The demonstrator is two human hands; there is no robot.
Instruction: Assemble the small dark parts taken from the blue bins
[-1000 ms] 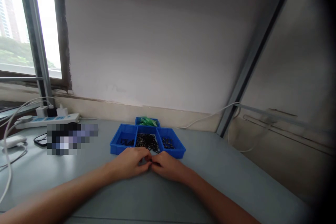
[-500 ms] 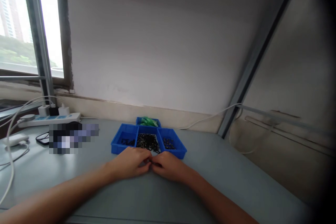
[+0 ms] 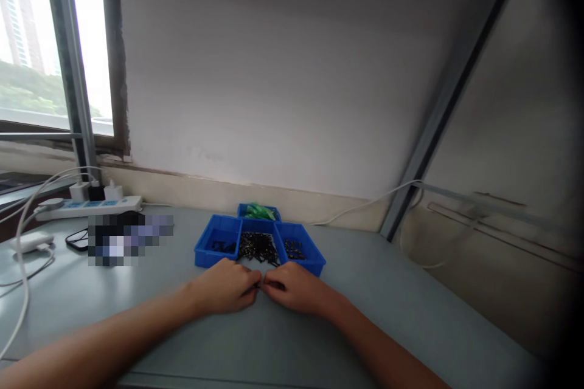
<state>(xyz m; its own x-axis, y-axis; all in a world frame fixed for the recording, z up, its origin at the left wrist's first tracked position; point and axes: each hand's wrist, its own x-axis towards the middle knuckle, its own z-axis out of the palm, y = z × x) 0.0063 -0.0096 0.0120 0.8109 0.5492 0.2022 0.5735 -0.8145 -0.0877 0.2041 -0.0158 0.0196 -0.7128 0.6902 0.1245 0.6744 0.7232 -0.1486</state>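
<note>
Low over the grey table, my left hand (image 3: 229, 285) and my right hand (image 3: 292, 289) meet fingertip to fingertip. Both are closed in a pinch around something tiny and dark between them, too small to name. Just beyond the hands stand blue plastic bins. The left bin (image 3: 207, 255) holds some small black parts (image 3: 223, 246). A heap of small dark parts (image 3: 259, 247) fills the middle bin (image 3: 258, 226). In the right bin (image 3: 312, 264) lie several small metallic-looking pieces (image 3: 293, 249). My hands partly hide the front of the bins.
Behind the middle bin, a smaller blue bin (image 3: 277, 214) contains green plastic wrapping (image 3: 259, 211). At the left are a white power strip (image 3: 91, 208) with plugs, a white adapter (image 3: 31, 242), loose cables and a blurred-out item (image 3: 130, 240). A metal post (image 3: 410, 188) rises at the right.
My left fingers have curled in more, and the gap between thumb and forefinger has closed. The right hand keeps its pinch nearly in place. The view has shifted very slightly.
</note>
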